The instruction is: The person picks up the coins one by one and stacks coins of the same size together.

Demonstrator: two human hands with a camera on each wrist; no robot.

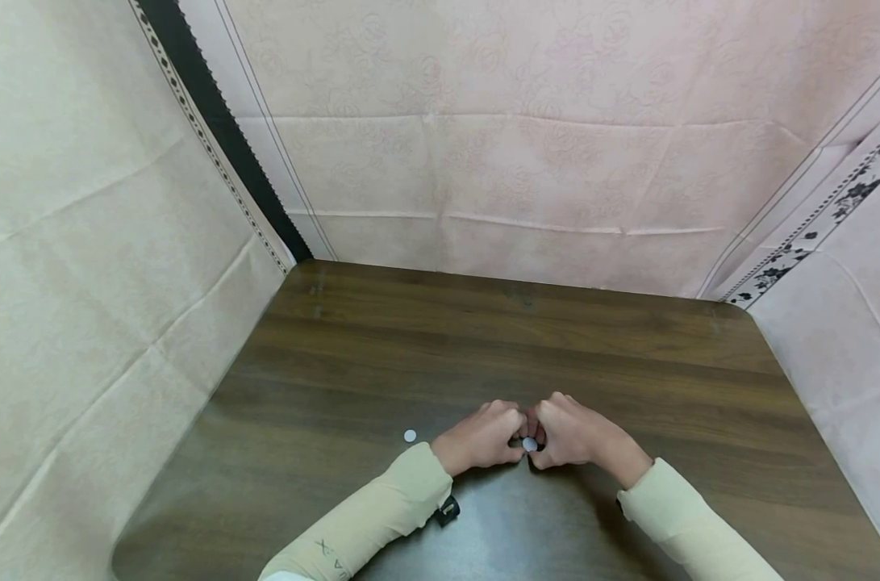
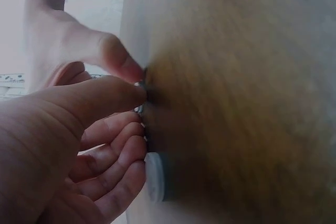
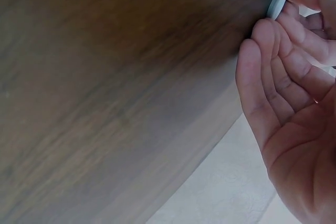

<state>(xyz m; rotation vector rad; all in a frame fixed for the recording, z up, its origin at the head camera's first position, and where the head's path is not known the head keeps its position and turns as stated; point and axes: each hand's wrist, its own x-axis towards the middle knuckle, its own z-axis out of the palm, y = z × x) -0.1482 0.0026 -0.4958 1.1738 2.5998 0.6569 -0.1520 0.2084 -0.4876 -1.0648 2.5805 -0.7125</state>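
Observation:
In the head view my left hand (image 1: 486, 436) and right hand (image 1: 570, 432) meet near the middle of the table. Between their fingertips is a small white disc (image 1: 530, 445), its round face visible from above. Thumbs and curled fingers of both hands close around its edge; the contact points are partly hidden. In the right wrist view the white disc (image 3: 275, 6) shows its pale rim by the fingers of the right hand (image 3: 294, 87). A second white disc (image 1: 410, 436) lies left of my left hand. Near the left hand (image 2: 89, 124), a white disc (image 2: 155, 177) appears by the fingers in the left wrist view.
The brown wood-grain table (image 1: 410, 339) has rounded corners. Pale patterned cloth (image 1: 527, 161) hangs behind it, with more cloth at both sides. A black strip (image 1: 222, 121) runs down the left rear. Something black (image 1: 448, 510) sits under the left sleeve.

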